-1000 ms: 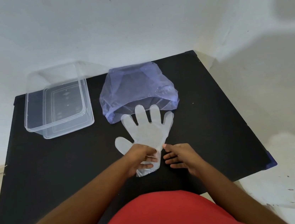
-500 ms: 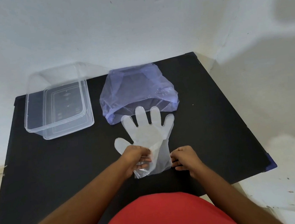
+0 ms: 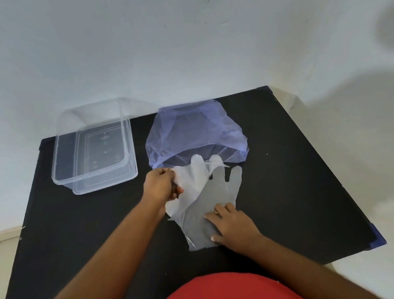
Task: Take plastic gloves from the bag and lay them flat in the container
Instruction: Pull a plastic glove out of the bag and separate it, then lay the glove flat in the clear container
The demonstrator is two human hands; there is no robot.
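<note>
Clearly, left hand pinches the upper glove at mid-frame while right hand lies spread, pinning the lower glove; static cling could drag both toward the container, upper left.

A plain room, its kind unclear: a small black rectangular table stands in a corner of bare white plaster walls.
</note>
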